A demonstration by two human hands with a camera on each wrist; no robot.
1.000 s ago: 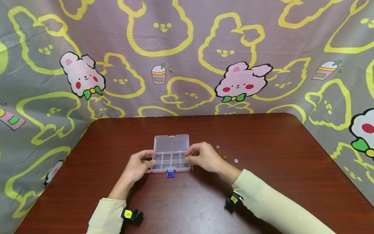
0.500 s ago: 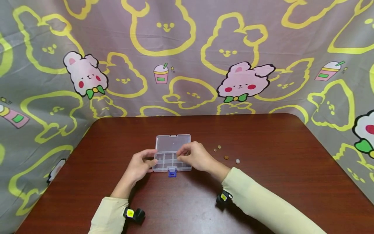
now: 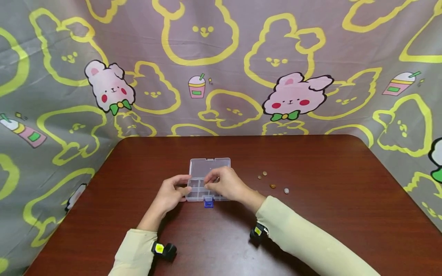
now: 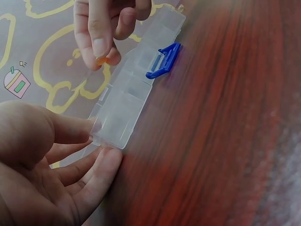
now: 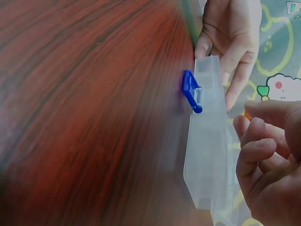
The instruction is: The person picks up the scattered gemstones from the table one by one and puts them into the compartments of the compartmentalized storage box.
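Observation:
A clear plastic compartment box lies on the table with its lid raised at the back and its blue latch hanging at the front. My left hand grips the box's left end, thumb and fingers on either side of the corner. Over the compartments, my right hand pinches a small orange stone between thumb and fingertips. In the right wrist view only a sliver of that orange stone shows. The right hand hides much of the box's right side in the head view.
Right of the box lie several small stones: a white one, an amber one and duller ones farther back. A patterned curtain surrounds the brown table at the back and sides.
My right hand has moved left from the box's right end to over its middle, with the orange stone pinched. The left hand keeps its grip. The head view has turned slightly left.

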